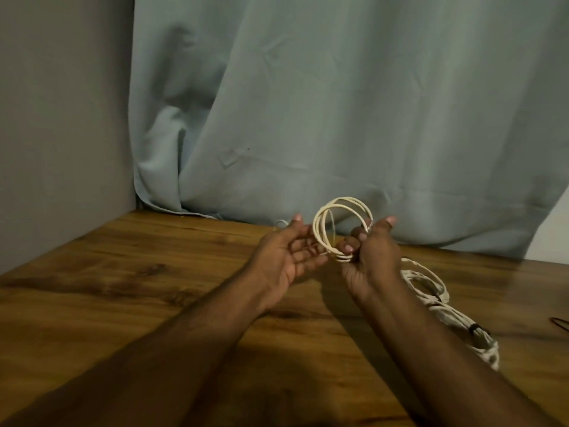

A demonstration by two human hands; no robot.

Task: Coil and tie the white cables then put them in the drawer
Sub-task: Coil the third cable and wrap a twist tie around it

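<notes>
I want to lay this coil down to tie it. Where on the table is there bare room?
The wooden table lies bare left of the left hand, from the wall to the near edge. The strip between both forearms also looks bare. It is crowded to the right: tied cable bundles lie beside the right hand, which grips the coil.

Two hands [283, 257], three cable coils [341, 229]

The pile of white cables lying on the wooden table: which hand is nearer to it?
Right. The right hand, gripping a small coil of cream cable, is raised just beside the pile of white cables, at its left. The left hand is farther left, beyond the coil.
</notes>
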